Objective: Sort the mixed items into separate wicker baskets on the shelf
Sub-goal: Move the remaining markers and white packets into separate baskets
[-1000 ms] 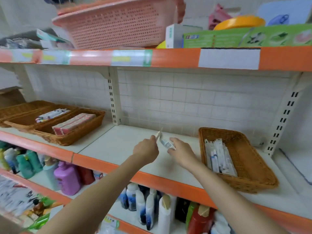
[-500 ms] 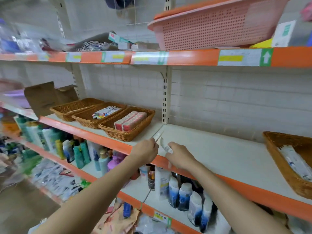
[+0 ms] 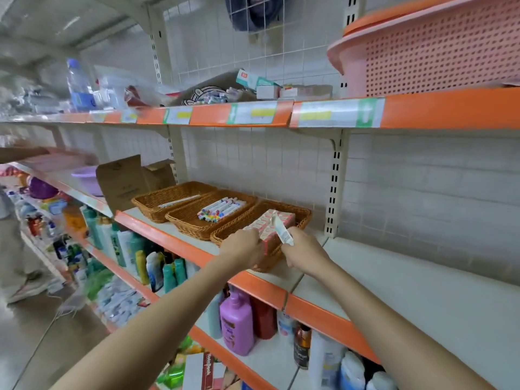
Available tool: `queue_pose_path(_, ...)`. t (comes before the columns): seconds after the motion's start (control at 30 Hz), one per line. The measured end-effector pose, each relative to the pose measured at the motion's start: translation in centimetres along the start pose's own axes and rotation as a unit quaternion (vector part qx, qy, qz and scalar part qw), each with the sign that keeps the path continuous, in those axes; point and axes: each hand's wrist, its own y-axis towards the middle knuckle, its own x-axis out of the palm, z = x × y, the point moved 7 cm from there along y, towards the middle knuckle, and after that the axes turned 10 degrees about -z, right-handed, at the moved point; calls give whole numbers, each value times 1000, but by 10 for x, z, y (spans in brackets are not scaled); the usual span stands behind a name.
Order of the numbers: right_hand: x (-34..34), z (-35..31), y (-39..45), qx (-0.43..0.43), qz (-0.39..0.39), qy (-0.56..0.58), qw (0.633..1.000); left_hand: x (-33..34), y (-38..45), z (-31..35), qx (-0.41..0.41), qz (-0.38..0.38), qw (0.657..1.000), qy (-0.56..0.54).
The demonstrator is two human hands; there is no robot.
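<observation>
Three wicker baskets stand side by side on the middle shelf. The left basket (image 3: 157,202) holds a long white item, the middle basket (image 3: 185,220) holds coloured markers, and the right basket (image 3: 302,213) holds pink boxes (image 3: 277,220). My right hand (image 3: 305,253) grips a small white tube (image 3: 282,231) that points up over the near end of the right basket. My left hand (image 3: 242,246) hovers over that basket's front rim with curled fingers. The thin pale item it pinched earlier is hidden behind the hand.
White shelf surface (image 3: 408,277) stretches away to the right of the baskets. A cardboard box (image 3: 123,182) stands to their left. A pink plastic crate (image 3: 439,52) sits on the upper shelf, with bottles (image 3: 236,319) below. Another person (image 3: 17,249) stands at far left.
Both hands travelled left along the shelf, away from the basket on the right, and are now over the basket of pink boxes. The tube stays in my right hand.
</observation>
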Motion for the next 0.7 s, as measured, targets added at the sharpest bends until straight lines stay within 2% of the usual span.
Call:
queue_pose_path(0.27,30,-41,64,-36,-22,29,999,-9,42,-64,-12,-7,1000,-27)
queue_pose_path(0.7,132,-145,155,7,1,33,999,-37,88,-234,43,-23,998,-39)
